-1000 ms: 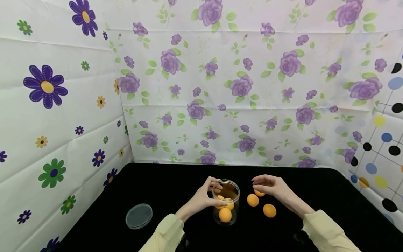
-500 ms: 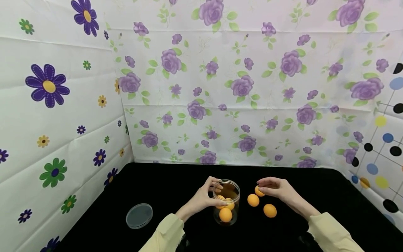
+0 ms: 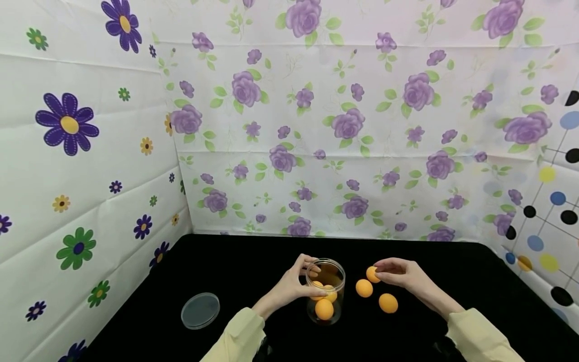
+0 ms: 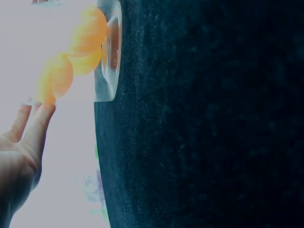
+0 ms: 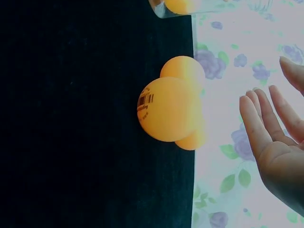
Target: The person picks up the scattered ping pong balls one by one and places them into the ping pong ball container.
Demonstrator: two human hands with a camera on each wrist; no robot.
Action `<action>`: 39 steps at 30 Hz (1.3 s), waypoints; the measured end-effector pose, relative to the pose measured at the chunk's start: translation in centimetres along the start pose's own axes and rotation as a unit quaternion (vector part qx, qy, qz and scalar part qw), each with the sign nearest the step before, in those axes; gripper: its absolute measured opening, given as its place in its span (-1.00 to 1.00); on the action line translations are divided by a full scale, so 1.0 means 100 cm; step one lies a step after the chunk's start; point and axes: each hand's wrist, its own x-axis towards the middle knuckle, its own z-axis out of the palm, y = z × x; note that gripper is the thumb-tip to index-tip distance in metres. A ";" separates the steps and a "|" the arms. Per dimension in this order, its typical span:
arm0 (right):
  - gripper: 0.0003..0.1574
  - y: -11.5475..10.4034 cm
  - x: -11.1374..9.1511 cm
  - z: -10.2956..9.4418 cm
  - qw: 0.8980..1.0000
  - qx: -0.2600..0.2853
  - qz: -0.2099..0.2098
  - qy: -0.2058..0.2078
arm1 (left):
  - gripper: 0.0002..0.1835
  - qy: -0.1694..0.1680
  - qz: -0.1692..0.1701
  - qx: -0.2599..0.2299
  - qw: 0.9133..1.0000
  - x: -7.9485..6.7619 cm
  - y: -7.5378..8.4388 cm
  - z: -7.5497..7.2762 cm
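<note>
Jar stands upright, seemingly steadied by the left hand gripping its upper part. The right hand, loosely spread, hovers near a ball, holding nothing.

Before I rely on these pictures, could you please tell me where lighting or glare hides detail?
Head view: even light, the transparent cylindrical jar and loose orange balls clear, the black tabletop showing no distinct shadows; left wrist view: overexposure washes out the jar's upper wall; right wrist view: black print on the nearest ball shows, while the white purple-flowered backdrop looks faded.
</note>
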 end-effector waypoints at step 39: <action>-0.43 0.022 -0.016 -0.017 0.999 -0.038 0.022 -0.025 | -0.35 0.013 0.003 0.011 1.000 -0.001 -0.003 0.002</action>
